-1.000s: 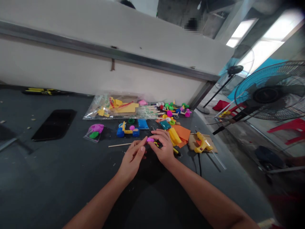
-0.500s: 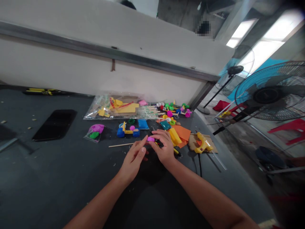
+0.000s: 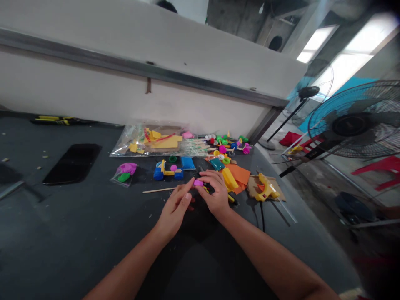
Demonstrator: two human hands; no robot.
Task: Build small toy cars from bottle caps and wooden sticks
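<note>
A small lump of purple modelling clay (image 3: 198, 182) is pinched between the thumb and fingers of my right hand (image 3: 215, 191). My left hand (image 3: 176, 206) touches the lump's left side with a fingertip; its fingers are stretched out and its thumb stands apart. Left of the lump is a little model with blue wheels (image 3: 168, 173), a yellow upright and a pink ball on it. A thin wooden stick (image 3: 158, 190) lies beside my left fingers. More purple and green clay sits in a clear bag (image 3: 124, 171) farther left.
Behind are a plastic bag with yellow pieces (image 3: 159, 141) and several colourful small models (image 3: 233, 143). To the right lie orange sheets (image 3: 240, 177) and a yellow glue gun (image 3: 265, 189) with its cord. A black phone (image 3: 72, 163) lies left. A fan (image 3: 350, 125) stands off the table's right side.
Both hands stay almost still, with the purple clay at nearly the same place between them. Nothing else on the table has moved.
</note>
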